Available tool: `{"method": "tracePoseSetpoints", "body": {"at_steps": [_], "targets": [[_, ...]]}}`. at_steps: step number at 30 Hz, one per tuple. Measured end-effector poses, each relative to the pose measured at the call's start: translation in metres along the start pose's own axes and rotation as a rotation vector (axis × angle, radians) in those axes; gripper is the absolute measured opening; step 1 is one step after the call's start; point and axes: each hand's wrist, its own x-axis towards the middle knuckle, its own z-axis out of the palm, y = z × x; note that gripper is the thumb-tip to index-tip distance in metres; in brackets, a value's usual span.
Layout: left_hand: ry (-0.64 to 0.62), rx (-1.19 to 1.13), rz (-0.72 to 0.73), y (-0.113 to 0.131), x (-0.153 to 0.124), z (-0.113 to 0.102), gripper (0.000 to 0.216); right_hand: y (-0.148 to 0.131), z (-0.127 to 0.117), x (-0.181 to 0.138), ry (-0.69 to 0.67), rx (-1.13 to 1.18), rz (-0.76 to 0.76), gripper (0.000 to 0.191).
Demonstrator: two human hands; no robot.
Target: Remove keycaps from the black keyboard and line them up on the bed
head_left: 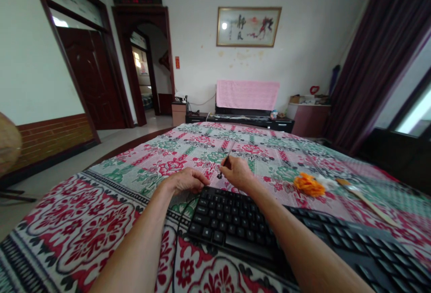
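Note:
A black keyboard [235, 223] lies on a floral cloth [101, 221] in front of me, its cable running off the near left corner. My left hand [188, 179] rests curled at the keyboard's far left corner, fingers closed against its edge. My right hand [237, 171] pinches a thin dark tool [225, 163] whose tip points down at the keyboard's far edge. I cannot make out whether the left hand holds anything small.
To the right on the cloth lie an orange cloth [309, 184], a white scrap and a pale-handled brush [365, 201]. Beyond the cloth-covered surface stand a low dark cabinet with a pink cover [247, 95], a doorway [148, 77] and dark curtains [377, 59].

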Motion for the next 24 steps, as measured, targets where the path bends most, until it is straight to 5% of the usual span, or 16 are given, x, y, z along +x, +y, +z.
{"method": "tracePoseSetpoints", "body": {"at_steps": [11, 24], "targets": [[-0.016, 0.01, 0.005, -0.001, -0.002, 0.001, 0.027, 0.033, 0.013, 0.052, 0.039, -0.18, 0.057, 0.016], [-0.022, -0.015, 0.011, -0.004, 0.0, -0.001, 0.025, 0.05, 0.021, 0.068, 0.01, -0.185, 0.043, 0.015]]}}
